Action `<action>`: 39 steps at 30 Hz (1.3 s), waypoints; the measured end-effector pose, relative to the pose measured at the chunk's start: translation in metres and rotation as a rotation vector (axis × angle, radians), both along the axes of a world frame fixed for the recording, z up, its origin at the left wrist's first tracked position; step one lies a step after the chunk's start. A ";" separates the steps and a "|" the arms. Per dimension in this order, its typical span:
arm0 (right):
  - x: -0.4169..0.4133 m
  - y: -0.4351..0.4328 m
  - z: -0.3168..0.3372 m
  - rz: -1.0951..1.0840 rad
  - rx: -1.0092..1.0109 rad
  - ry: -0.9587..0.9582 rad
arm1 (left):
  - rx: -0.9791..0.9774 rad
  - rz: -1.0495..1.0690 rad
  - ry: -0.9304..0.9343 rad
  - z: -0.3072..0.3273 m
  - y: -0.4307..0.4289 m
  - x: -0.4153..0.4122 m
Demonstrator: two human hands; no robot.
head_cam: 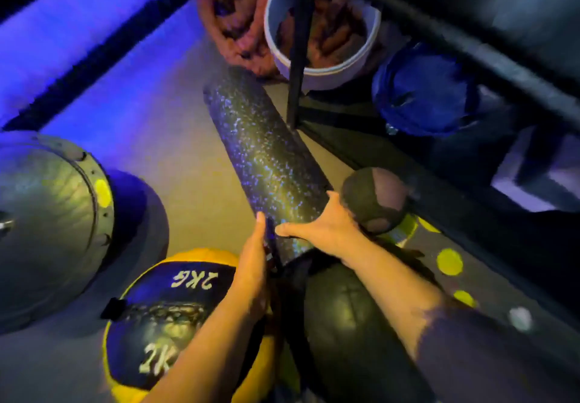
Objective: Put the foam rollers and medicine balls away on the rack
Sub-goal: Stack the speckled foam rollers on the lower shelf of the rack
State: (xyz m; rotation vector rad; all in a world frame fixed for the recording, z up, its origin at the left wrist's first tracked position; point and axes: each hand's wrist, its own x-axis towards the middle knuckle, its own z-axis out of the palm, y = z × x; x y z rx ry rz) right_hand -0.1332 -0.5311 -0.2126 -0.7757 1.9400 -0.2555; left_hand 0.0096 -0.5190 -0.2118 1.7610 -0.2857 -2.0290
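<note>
A: Gripped at its near end, the foam roller (266, 164) is clasped by both hands: right hand (326, 227) laid over the top with fingers wrapped round the far side, left hand (254, 264) pressed flat on the 9 o'clock flank.

B: Axis?

A: Long axis is run from the hands toward 11 o'clock; the far end is seen by the white bucket (320, 26). Rack (470, 45) frame is found at 1 to 3 o'clock, nearer the right hand.

B: Surface, room?

A: Grey floor (175, 151), dim, blue-lit. A 2KG medicine ball (163, 315) is left on the floor at 7 o'clock, a small dark ball (373, 198) just beside the right hand. A swing rightward is judged likely.
</note>
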 end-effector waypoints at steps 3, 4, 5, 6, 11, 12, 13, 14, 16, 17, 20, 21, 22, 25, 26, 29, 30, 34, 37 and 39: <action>0.004 0.063 0.145 -0.146 -0.005 -0.106 | 0.063 -0.060 0.131 0.127 0.047 0.005; 0.005 0.084 0.186 -0.179 0.013 -0.117 | 0.101 -0.104 0.141 0.167 0.064 0.008; 0.003 0.107 0.230 -0.220 0.035 -0.108 | 0.135 -0.164 0.140 0.213 0.080 0.009; -0.001 0.132 0.269 -0.260 0.061 -0.083 | 0.158 -0.222 0.140 0.261 0.097 0.007; -0.031 0.236 0.447 -0.428 -0.021 -0.047 | 0.062 -0.379 0.183 0.453 0.168 -0.027; -0.038 0.253 0.476 -0.470 -0.026 -0.037 | 0.032 -0.429 0.191 0.475 0.181 -0.038; -0.045 0.270 0.498 -0.517 -0.041 -0.011 | 0.013 -0.478 0.201 0.490 0.194 -0.048; -0.054 0.289 0.514 -0.571 -0.067 0.026 | -0.002 -0.513 0.203 0.503 0.207 -0.058; -0.073 0.325 0.533 -0.669 -0.113 0.052 | -0.053 -0.596 0.225 0.527 0.227 -0.081; -0.085 0.343 0.539 -0.716 -0.141 0.052 | -0.085 -0.667 0.245 0.535 0.236 -0.097; -0.123 0.391 0.557 -0.881 -0.297 0.040 | -0.153 -0.833 0.300 0.559 0.263 -0.149; -0.139 0.403 0.560 -0.933 -0.346 0.029 | -0.171 -0.849 0.323 0.566 0.272 -0.169; -0.159 0.414 0.566 -0.971 -0.368 0.032 | -0.186 -0.848 0.357 0.575 0.282 -0.191; -0.229 0.434 0.584 -1.025 -0.458 0.109 | -0.325 -0.791 0.337 0.592 0.306 -0.258; -0.250 0.435 0.599 -1.018 -0.482 0.146 | -0.368 -0.733 0.317 0.598 0.312 -0.280; -0.304 0.433 0.638 -0.903 -0.525 0.247 | -0.454 -0.655 0.275 0.610 0.323 -0.344; -0.319 0.433 0.639 -0.816 -0.516 0.282 | -0.494 -0.661 0.272 0.613 0.326 -0.361; -0.368 0.437 0.602 -0.662 -0.397 0.265 | -0.621 -0.764 0.157 0.583 0.319 -0.425; -0.386 0.452 0.552 -0.594 -0.294 0.220 | -0.661 -0.814 0.064 0.523 0.313 -0.456; -0.392 0.466 0.522 -0.563 -0.258 0.184 | -0.640 -0.833 0.021 0.500 0.319 -0.464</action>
